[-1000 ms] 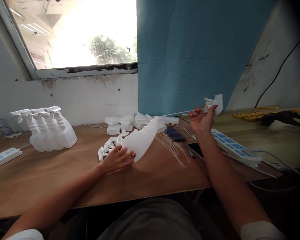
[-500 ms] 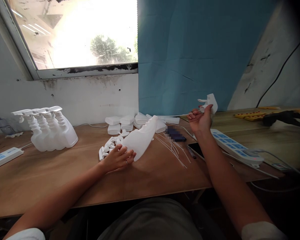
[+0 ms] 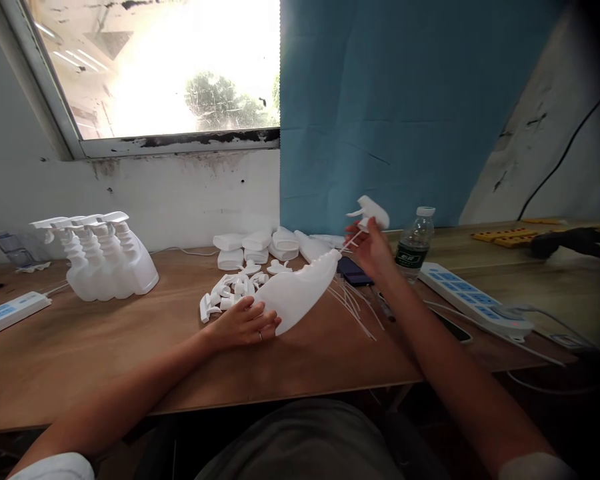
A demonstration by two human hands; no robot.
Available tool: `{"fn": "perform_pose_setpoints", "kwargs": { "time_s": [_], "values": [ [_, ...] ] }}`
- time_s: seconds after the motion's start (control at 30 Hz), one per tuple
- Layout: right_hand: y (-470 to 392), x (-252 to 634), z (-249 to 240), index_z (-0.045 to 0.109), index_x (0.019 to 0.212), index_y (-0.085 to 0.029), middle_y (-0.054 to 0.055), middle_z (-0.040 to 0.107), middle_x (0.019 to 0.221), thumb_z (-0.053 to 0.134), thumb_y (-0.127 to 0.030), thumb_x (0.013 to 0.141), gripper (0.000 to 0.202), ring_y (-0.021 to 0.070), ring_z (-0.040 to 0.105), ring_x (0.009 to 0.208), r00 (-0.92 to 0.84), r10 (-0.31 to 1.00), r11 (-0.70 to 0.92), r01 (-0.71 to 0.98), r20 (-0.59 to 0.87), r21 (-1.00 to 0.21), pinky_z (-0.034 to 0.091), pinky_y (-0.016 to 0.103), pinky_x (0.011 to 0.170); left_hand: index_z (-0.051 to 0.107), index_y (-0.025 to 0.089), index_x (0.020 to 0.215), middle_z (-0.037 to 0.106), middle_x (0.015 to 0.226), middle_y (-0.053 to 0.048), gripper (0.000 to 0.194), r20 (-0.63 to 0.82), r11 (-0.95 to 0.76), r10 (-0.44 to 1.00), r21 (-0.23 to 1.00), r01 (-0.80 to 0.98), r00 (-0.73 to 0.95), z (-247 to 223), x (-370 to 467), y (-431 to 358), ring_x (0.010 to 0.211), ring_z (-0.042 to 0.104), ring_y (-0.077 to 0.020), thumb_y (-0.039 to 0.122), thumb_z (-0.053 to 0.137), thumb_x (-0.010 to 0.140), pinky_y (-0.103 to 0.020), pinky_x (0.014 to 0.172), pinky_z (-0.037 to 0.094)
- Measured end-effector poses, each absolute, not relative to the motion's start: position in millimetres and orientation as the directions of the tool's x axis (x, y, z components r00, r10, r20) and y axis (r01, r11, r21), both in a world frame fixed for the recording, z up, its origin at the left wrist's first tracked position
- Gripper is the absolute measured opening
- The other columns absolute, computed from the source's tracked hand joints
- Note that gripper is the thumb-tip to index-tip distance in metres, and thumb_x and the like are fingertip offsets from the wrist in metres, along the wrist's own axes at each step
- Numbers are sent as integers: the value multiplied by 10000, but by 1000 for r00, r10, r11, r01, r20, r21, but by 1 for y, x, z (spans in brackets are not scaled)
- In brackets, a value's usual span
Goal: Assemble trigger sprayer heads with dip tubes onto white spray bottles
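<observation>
My left hand grips the base of a white spray bottle, which is tilted with its neck up to the right. In my right hand is a white trigger sprayer head. Its thin dip tube slants down to the bottle's neck, and the tube's end is at the mouth; how far it is inside I cannot tell. Loose trigger heads lie in a pile beside my left hand. Several thin white tubes are spread on the table to the right of the bottle.
Several bottles with heads fitted stand at the left. More white bottles lie against the wall. A clear water bottle, a power strip and a dark phone are on the right. Another power strip lies far left.
My right hand has moved left and brought the sprayer head's tube to the bottle's mouth. The bottle has tipped further to the right in my left hand. The water bottle has come into sight.
</observation>
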State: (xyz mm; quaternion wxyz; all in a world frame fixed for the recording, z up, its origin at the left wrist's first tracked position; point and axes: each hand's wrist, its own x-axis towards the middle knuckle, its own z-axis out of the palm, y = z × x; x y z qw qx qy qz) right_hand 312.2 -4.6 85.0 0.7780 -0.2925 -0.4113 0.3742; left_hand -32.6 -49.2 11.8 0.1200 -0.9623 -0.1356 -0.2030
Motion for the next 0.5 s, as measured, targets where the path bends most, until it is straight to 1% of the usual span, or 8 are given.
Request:
{"fn": "perform_pose_setpoints", "kwargs": {
  "time_s": [0.07, 0.13, 0.23, 0.3, 0.33, 0.4, 0.5],
  "values": [
    [-11, 287, 81, 566, 835, -216, 23, 683, 801, 707, -646, 712, 469, 155, 645, 663, 266, 858, 510, -336, 440, -792, 512, 275, 571, 602, 286, 1066, 693, 1063, -49, 260, 446, -929, 170, -224, 294, 879, 10, -31, -51, 935, 637, -196, 101, 502, 914, -387, 825, 490],
    [-19, 261, 78, 560, 866, -222, 30, 691, 845, 728, -640, 693, 483, 183, 674, 722, 146, 883, 468, -361, 446, -807, 545, 309, 625, 590, 279, 1057, 689, 1058, -45, 246, 480, -907, 92, -322, 273, 873, 5, -29, -52, 872, 621, -178, 98, 511, 912, -365, 787, 474],
    [-32, 226, 80, 521, 911, -238, 9, 673, 818, 699, -611, 748, 444, 192, 674, 690, 19, 880, 434, -437, 475, -788, 564, 356, 664, 570, 245, 1048, 678, 993, -31, 195, 509, -794, -81, -553, 254, 857, -4, -20, -53, 787, 572, -151, 124, 566, 895, -327, 728, 441],
    [-39, 209, 85, 501, 913, -238, -14, 636, 737, 663, -585, 797, 400, 172, 650, 629, -20, 862, 434, -489, 507, -756, 558, 339, 638, 566, 217, 1034, 663, 962, -23, 169, 498, -706, -196, -670, 231, 845, -9, -11, -56, 756, 537, -138, 146, 598, 883, -314, 701, 416],
    [-41, 202, 88, 496, 907, -234, -22, 616, 699, 652, -573, 812, 385, 161, 632, 596, -32, 850, 439, -507, 525, -742, 551, 324, 612, 570, 205, 1021, 655, 964, -26, 150, 491, -688, -229, -692, 216, 841, -9, -6, -57, 753, 526, -136, 163, 608, 882, -315, 698, 408],
    [-43, 192, 95, 495, 890, -223, -29, 591, 654, 650, -552, 821, 370, 146, 599, 546, -62, 821, 461, -515, 568, -723, 529, 300, 556, 588, 185, 975, 643, 999, -48, 110, 478, -715, -231, -674, 185, 848, -6, 3, -61, 787, 529, -150, 259, 607, 897, -332, 717, 408],
    [-40, 184, 100, 503, 873, -208, -25, 592, 639, 672, -511, 815, 351, 141, 581, 526, -140, 775, 491, -480, 616, -727, 505, 287, 518, 611, 173, 882, 640, 1020, -79, 305, 501, -776, -240, -613, 145, 831, 12, 11, -61, 886, 560, -200, 473, 561, 900, -374, 786, 421]
  ]
}}
